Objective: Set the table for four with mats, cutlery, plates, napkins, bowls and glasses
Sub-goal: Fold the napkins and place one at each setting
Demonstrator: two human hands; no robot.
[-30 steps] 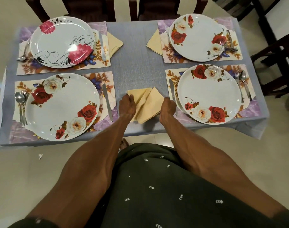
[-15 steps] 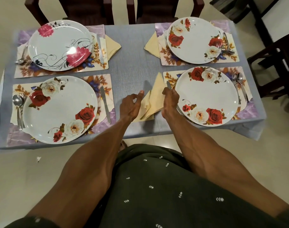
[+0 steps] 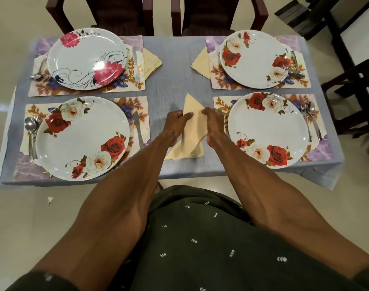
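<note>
A pale yellow folded napkin [image 3: 193, 127] is held up between the two near place settings, its point lifted toward the far side. My left hand [image 3: 176, 123] pinches its left edge and my right hand [image 3: 214, 122] pinches its right edge. A second yellow napkin [image 3: 175, 153] lies flat under it near the table's front edge. Four floral plates sit on floral mats: near left [image 3: 82, 137], near right [image 3: 267, 129], far left [image 3: 87, 58], far right [image 3: 257, 58]. Folded napkins lie beside the far left mat [image 3: 151, 60] and the far right mat [image 3: 201, 63].
Knives [image 3: 138, 131] [image 3: 135, 66] lie right of the left plates. Spoons and forks lie at the outer edges of the mats [image 3: 30, 135] [image 3: 310, 118]. Dark wooden chairs [image 3: 219, 15] stand at the far side and at the right. The table [image 3: 175, 80] has a grey-blue cloth.
The top napkin, which lay flat a second ago, has been lifted by both hands and turned upright with its point away from me; the other napkin stays on the cloth.
</note>
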